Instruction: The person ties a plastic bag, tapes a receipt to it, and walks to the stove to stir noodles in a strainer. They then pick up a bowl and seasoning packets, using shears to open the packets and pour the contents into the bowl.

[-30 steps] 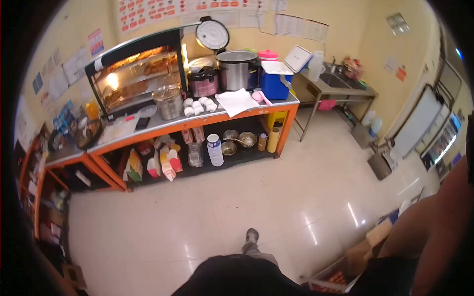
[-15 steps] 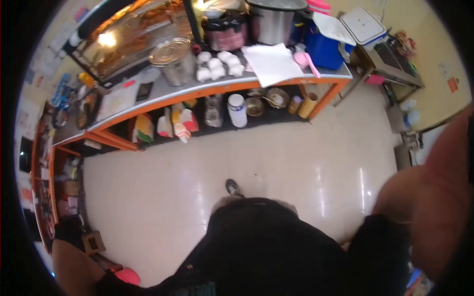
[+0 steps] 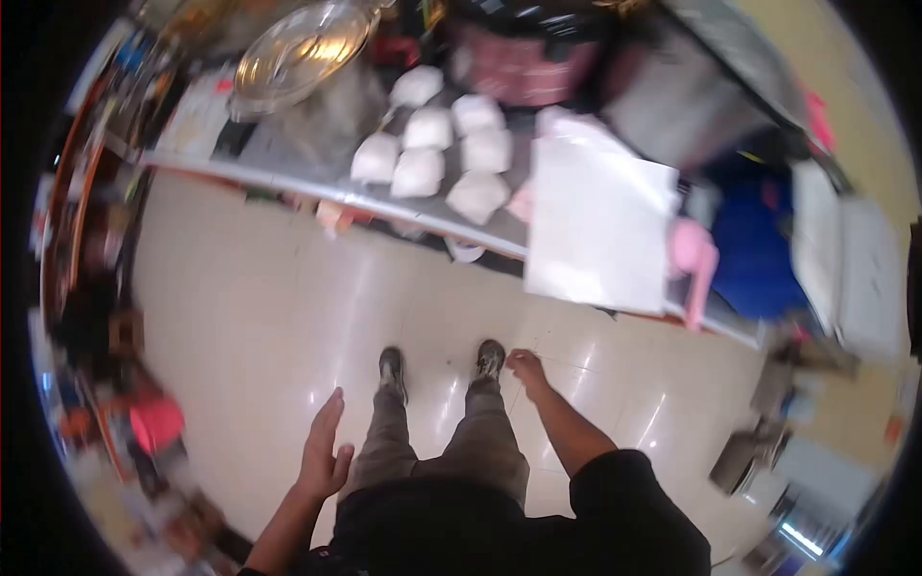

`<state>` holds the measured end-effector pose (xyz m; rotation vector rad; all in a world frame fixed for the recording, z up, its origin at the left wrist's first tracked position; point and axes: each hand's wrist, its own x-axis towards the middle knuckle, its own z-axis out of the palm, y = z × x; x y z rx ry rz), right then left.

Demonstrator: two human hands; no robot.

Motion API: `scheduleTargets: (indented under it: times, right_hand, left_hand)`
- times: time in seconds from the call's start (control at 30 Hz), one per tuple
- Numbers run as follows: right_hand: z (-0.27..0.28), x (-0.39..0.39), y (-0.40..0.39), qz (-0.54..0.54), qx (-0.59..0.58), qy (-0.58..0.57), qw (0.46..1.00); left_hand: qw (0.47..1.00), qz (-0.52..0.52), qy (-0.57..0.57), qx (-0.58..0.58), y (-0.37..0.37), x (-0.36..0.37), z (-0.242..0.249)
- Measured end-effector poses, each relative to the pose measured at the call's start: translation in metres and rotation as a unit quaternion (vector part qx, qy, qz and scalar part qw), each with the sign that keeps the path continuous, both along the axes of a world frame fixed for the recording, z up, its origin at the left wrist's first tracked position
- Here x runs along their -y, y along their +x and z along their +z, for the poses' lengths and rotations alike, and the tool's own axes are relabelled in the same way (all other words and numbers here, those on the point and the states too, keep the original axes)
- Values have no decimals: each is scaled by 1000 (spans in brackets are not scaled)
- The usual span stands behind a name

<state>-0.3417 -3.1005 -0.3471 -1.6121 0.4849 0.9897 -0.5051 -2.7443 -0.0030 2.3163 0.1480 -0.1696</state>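
Over the floor at the lower left, my left hand (image 3: 325, 451) is open, its thumb apart from the straight fingers, and holds nothing. My right hand (image 3: 525, 371) hangs above my right shoe; its fingers are curled together, and whether anything is in them is too small to tell. Neither hand touches the counter. On the counter sit several white rounded bundles (image 3: 421, 171) in a cluster. To their right, white paper sheets (image 3: 600, 226) overhang the front edge, beside a pink scoop (image 3: 693, 252). A steel pot with a shiny lid (image 3: 305, 53) stands to their left.
The counter's front edge (image 3: 317, 189) runs across ahead of me. Behind the sheets are a pinkish pot (image 3: 528, 62) and a large steel pot (image 3: 682, 96). A blue cooler box (image 3: 754, 245) stands at the right. A pink container (image 3: 157, 423) is at the far left.
The view has moved closer to the counter and tilted. Both hands, earlier out of sight, now show in front of my body, and both shoes are visible.
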Motion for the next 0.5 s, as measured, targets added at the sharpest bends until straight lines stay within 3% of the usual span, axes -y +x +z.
scheduleTargets:
  times: [0.07,0.1,0.13,0.17,0.23,0.3,0.4,0.5]
  right_hand:
    - [-85,12,37,-42,-99,20,994]
    - [-166,31,53,6,-91,59,994]
    - [-278,51,49,-136,-74,52,987]
    - [-363,79,74,-134,-79,313,937]
    - [-308,28,142,-184,-69,65,978]
    - [-320,-6,172,-217,-64,43,973]
    - [-352,-50,191,-259,-66,43,963]
    - [-383,-73,201,-294,-64,46,952]
  left_hand:
    - [952,213,-16,-220,-87,31,-58]
    - [898,287,-42,-329,-142,41,-70]
    - [875,258,-22,-409,-187,52,-69]
    - [844,225,-4,-486,-228,64,-58]
    - [712,335,-39,-616,-296,93,-22]
    - [636,378,-65,-670,-332,123,13]
    - [596,406,-101,-685,-346,154,42]
    - [597,418,-118,-674,-344,164,39]
